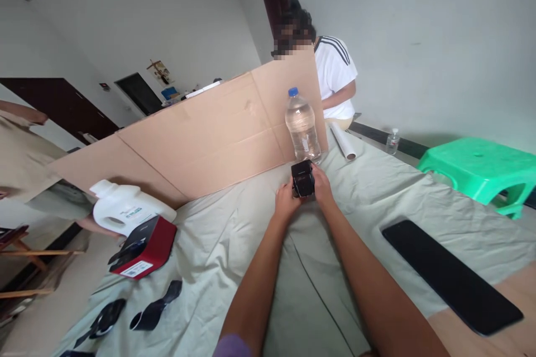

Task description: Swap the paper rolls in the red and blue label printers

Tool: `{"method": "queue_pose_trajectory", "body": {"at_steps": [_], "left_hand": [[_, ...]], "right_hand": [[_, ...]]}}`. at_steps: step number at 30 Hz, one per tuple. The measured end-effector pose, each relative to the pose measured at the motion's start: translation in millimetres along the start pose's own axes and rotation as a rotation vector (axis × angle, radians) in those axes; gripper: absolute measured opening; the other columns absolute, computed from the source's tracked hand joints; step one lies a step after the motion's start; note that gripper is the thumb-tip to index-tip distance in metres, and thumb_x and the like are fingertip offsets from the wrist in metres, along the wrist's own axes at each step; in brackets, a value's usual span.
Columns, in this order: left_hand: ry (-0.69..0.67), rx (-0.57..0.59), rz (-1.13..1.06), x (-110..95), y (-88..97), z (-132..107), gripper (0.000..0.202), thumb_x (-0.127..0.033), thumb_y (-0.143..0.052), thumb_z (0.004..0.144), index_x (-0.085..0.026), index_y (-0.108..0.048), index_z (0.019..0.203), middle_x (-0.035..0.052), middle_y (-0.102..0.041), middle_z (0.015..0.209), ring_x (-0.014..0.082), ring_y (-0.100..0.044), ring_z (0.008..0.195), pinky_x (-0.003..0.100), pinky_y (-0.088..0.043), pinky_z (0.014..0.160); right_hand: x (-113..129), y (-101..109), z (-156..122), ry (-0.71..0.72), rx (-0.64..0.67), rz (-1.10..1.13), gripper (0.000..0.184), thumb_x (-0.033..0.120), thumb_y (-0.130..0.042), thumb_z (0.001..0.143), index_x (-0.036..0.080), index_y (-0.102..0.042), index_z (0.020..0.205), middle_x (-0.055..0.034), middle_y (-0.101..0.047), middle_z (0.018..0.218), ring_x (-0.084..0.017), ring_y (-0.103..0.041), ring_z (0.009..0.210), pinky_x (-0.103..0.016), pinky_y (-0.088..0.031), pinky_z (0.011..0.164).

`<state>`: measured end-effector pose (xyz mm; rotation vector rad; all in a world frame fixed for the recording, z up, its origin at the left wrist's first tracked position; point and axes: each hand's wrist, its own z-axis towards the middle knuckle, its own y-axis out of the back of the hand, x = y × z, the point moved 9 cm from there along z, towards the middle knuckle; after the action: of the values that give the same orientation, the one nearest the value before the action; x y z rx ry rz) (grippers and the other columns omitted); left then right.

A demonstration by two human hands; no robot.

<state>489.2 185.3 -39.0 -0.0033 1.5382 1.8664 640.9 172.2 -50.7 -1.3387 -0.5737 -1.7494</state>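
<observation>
A small black boxy device (302, 177) is gripped from both sides, low over the pale cloth-covered table (234, 240). My left hand (286, 201) closes on its left side and my right hand (321, 185) on its right. Both arms stretch far forward. A clear water bottle with a blue cap (302, 126) stands just behind the device, against an upright cardboard sheet (201, 139).
At the left lie a white jug (125, 211), a red and black box (144, 246) and black curved parts (156, 308). A long black pad (450, 274) lies at the right. A paper roll (343, 141) and a green stool (481, 170) sit beyond. A person in a white shirt (333, 75) sits behind the cardboard.
</observation>
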Motion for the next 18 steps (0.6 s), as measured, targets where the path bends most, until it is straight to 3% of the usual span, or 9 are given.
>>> {"method": "queue_pose_trajectory", "body": {"at_steps": [4, 8, 12, 15, 18], "left_hand": [[0.045, 0.008, 0.040, -4.8, -5.1, -15.7, 0.082, -0.044, -0.073, 0.079, -0.014, -0.043, 0.150, 0.0155, -0.071, 0.112, 0.0317, -0.061, 0.113, 0.039, -0.044, 0.097], [0.037, 0.017, 0.027, -10.6, -7.6, -16.9, 0.083, -0.041, -0.073, 0.079, -0.013, -0.042, 0.151, 0.0170, -0.070, 0.119, 0.0329, -0.058, 0.118, 0.040, -0.043, 0.099], [0.063, 0.019, -0.031, -19.0, -5.7, -20.5, 0.077, -0.036, -0.071, 0.081, -0.013, -0.043, 0.149, 0.0182, -0.066, 0.128, 0.0340, -0.055, 0.121, 0.043, -0.041, 0.102], [0.140, -0.021, -0.092, -23.9, 4.0, -49.3, 0.056, -0.036, -0.062, 0.089, -0.015, -0.053, 0.140, 0.0188, -0.067, 0.122, 0.0339, -0.055, 0.120, 0.046, -0.039, 0.104], [0.187, -0.019, -0.161, -22.6, 14.1, -104.5, 0.050, -0.037, -0.058, 0.091, -0.013, -0.058, 0.136, 0.0210, -0.068, 0.119, 0.0354, -0.055, 0.120, 0.051, -0.037, 0.106]], "right_hand": [[-5.7, 4.8, -8.0, -0.006, 0.007, -0.032, 0.065, 0.065, -0.040, 0.092, 0.017, -0.069, 0.124, -0.0131, -0.063, 0.138, -0.026, -0.054, 0.130, -0.044, -0.034, 0.117], [-6.5, 13.4, -13.5, 0.002, -0.032, -0.137, 0.064, 0.066, -0.038, 0.093, 0.018, -0.068, 0.123, -0.0137, -0.063, 0.136, -0.026, -0.053, 0.129, -0.045, -0.032, 0.118], [-1.4, 14.6, -11.1, 0.030, 0.028, -0.237, 0.070, 0.069, -0.034, 0.092, 0.014, -0.067, 0.120, -0.0177, -0.062, 0.132, -0.028, -0.053, 0.128, -0.046, -0.033, 0.116], [17.1, 10.4, -7.6, 0.071, 0.035, -0.376, 0.068, 0.068, -0.037, 0.091, 0.013, -0.068, 0.116, -0.0199, -0.065, 0.124, -0.031, -0.055, 0.124, -0.050, -0.035, 0.112], [68.1, -15.0, -21.6, 0.314, 0.020, -0.501, 0.056, 0.061, -0.050, 0.088, 0.018, -0.066, 0.119, -0.0182, -0.063, 0.131, -0.033, -0.048, 0.133, -0.056, -0.029, 0.115]]}}
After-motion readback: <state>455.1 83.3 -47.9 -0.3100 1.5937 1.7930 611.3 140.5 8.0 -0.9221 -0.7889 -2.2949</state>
